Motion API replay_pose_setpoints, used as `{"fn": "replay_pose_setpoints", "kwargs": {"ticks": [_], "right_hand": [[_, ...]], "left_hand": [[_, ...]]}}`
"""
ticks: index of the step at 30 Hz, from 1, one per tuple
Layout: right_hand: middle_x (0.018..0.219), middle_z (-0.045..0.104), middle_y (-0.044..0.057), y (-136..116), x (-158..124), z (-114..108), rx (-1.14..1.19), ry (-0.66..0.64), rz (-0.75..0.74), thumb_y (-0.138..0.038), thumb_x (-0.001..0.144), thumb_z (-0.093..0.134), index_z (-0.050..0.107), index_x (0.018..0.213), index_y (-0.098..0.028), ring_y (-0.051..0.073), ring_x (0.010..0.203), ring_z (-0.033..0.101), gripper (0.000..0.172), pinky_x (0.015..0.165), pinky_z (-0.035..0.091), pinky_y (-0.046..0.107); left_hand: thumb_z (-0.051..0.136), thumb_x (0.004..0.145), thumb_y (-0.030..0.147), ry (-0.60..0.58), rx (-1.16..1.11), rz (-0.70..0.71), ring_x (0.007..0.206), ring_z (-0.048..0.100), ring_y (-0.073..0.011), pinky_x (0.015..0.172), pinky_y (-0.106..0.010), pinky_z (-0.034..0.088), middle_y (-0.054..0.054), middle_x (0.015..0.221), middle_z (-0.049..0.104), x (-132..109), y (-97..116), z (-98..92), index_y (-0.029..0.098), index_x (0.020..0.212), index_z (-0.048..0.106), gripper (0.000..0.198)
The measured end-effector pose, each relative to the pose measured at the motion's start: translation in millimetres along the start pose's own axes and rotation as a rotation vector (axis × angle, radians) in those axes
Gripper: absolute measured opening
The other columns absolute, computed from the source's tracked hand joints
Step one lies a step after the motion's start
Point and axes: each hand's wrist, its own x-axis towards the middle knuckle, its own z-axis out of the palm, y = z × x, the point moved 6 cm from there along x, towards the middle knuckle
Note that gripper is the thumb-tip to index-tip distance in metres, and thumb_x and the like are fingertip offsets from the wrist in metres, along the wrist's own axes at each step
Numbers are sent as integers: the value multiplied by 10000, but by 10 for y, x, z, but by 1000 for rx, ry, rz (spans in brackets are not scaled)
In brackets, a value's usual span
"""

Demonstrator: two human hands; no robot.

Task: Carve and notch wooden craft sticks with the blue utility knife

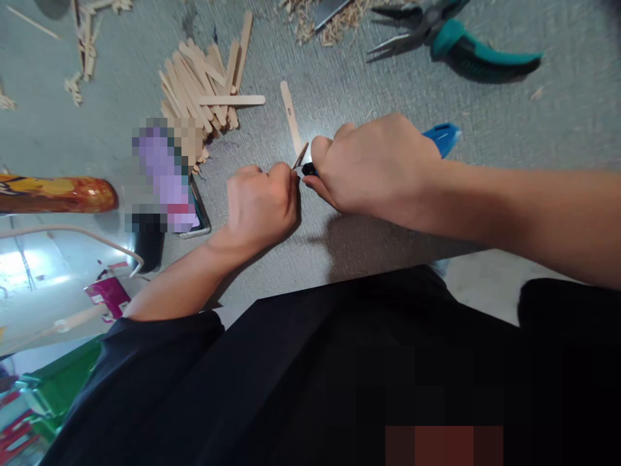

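Observation:
My left hand (264, 202) is closed around a small wooden stick (301, 155), whose tip shows past the fingers. My right hand (376, 162) is wrapped round a blue-handled cutter (442, 137); its blue end sticks out behind the hand and its black front end points at the stick. The blade's contact with the wood is too small to tell. Just beyond the hands, a flat wooden stick with a small slot (290, 113) lies on the grey table (369, 249). A pile of wooden sticks (196, 87) lies farther up and left.
Teal-handled pliers (456, 48) lie at the upper right, near wood shavings (334, 29) and a metal blade. A phone (167, 178) lies left of my left hand, with an orange-brown bottle (58, 194) beyond. Carved wooden pieces (86, 48) rest at the upper left.

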Motion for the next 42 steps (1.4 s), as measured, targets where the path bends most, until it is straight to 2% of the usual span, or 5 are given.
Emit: {"fn": "replay_pose_setpoints", "kwargs": {"ticks": [7,16,32,38,42], "right_hand": [[1212,870,253,-3,23,0,1,29,-28,-568,1271,387,725,1430,-98,503,1104,891,600,854,713,564],[1129,865,292,73,-5,-37,-22,45,-70,-584,1254,346,729,1400,-82,532,1033,887,647,823,717,626],[986,815,162,346,46,-87,-144,-66,-172,-752,1232,267,825,1313,-202,406,1018,803,788,862,601,521],[960,821,147,387,28,-61,33,-91,-165,-723,1220,485,822,1191,-175,371,1028,808,644,950,555,539],[962,838,169,365,-3,-64,3,-28,-92,-730,1217,424,841,1210,-194,406,1028,828,679,885,579,531]], "left_hand": [[375,1185,464,-5,-20,-54,809,707,-356,804,-486,458,-135,802,696,-17,-3,26,271,962,697,437],[421,1210,566,-16,-150,-28,786,697,-271,795,-420,456,-65,795,734,45,-98,-111,289,888,639,478],[464,1163,484,-136,-263,2,810,660,-292,784,-451,387,-83,826,734,79,-12,-181,286,838,633,416],[446,1200,516,-73,-287,-54,858,671,-301,844,-465,441,-86,838,724,127,-120,-190,283,823,621,476],[469,1167,468,-79,-314,-54,862,677,-310,844,-478,421,-85,823,706,136,-134,-192,288,812,598,418]]}}
